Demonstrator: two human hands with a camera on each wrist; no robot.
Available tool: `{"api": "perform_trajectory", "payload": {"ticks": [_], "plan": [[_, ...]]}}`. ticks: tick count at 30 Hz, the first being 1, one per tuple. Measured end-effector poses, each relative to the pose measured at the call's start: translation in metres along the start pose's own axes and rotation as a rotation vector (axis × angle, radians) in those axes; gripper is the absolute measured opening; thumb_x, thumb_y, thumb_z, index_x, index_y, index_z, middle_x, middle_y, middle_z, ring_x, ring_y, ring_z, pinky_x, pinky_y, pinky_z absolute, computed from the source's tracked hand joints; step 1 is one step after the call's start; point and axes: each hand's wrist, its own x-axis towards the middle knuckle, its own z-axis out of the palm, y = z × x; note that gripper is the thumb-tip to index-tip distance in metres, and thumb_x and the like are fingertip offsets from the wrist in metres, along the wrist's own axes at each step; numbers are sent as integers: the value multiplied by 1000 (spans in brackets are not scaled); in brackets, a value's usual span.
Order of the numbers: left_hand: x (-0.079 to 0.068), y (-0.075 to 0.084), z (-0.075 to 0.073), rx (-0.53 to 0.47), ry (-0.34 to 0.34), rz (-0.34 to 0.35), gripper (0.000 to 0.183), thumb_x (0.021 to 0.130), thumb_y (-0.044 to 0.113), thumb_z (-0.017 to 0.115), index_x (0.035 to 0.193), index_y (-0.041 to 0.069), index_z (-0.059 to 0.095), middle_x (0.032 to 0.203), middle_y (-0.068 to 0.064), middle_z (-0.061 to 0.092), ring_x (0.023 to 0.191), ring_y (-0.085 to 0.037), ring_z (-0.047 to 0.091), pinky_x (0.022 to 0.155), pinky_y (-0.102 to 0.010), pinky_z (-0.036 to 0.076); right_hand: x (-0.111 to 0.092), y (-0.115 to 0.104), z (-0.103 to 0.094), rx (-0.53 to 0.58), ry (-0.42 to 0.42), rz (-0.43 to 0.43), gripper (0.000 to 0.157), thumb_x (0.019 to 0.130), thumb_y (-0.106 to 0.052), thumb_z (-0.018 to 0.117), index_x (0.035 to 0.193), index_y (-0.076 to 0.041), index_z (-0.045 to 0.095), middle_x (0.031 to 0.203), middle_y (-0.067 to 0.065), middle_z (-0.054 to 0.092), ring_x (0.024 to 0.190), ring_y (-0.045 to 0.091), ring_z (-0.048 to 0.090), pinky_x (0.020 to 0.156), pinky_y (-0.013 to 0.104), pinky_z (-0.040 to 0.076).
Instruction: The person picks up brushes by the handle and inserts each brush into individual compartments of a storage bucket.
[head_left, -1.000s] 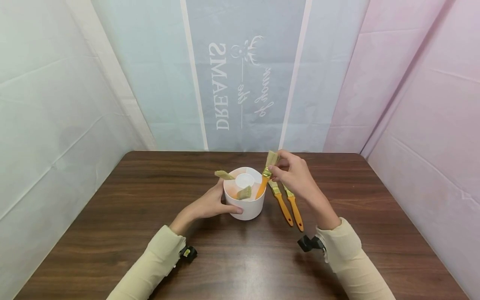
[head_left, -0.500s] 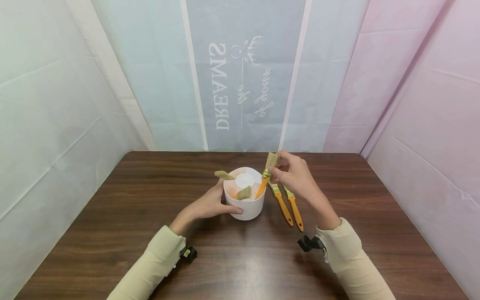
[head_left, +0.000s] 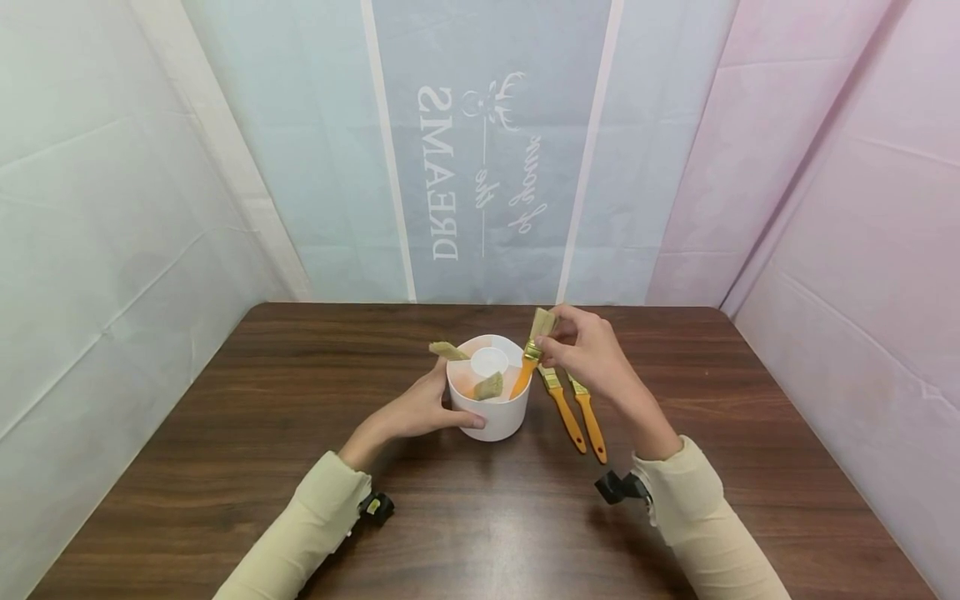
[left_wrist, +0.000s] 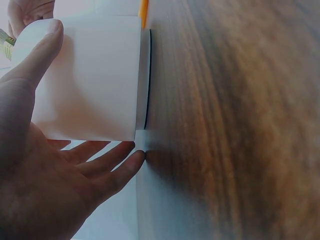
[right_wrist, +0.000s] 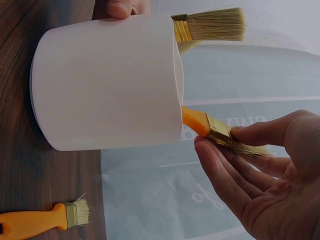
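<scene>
A white round organizer (head_left: 498, 423) with divided compartments stands on the table, my left hand (head_left: 411, 408) gripping its left side with thumb in front and fingers behind. Bristles of two paintbrushes (head_left: 489, 386) stick up from it, one leaning out over the left rim. My right hand (head_left: 600, 354) pinches a third paintbrush (right_wrist: 197, 121) by its gold ferrule between thumb and fingertips. That brush is tilted, bristles up, its orange handle down inside the right compartment. The handle's end is hidden by the organizer wall in the right wrist view.
Just right of the organizer, two more orange-handled paintbrushes (head_left: 592, 425) lie side by side on the dark wooden table (head_left: 300, 400), bristles away from me. A printed cloth backdrop (head_left: 491, 167) hangs behind the table's far edge, with pale cloth walls at both sides.
My right hand and its paintbrush have sunk slightly, the handle going a little deeper into the organizer. My left hand and the other brushes have stayed put.
</scene>
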Motion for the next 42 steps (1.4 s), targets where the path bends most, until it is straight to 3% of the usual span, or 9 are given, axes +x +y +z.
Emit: {"api": "perform_trajectory", "payload": {"ticks": [20,32,42], "plan": [[0,2,-1,3,-3,2,111,79,37,91,159,18,16,155,-7,40,138,-18,51,117,-47,40,2,1,0,-39,-25,-17,38,96,-10,72,132,-4,60,103,20,76,79,23,76,68,33,63],[2,1,-1,7,-14,-10,113,80,37,91,160,17,14,157,-7,38,139,-17,49,117,-45,39,3,2,1,-20,-47,-30,39,98,-8,68,135,0,57,105,23,76,85,35,77,67,32,63],[0,3,-1,10,-11,-20,113,79,38,91,160,17,14,156,-8,39,139,-17,50,117,-45,40,3,1,1,-9,-57,-29,36,98,-8,68,133,-1,58,105,22,76,81,29,77,67,32,63]]}}
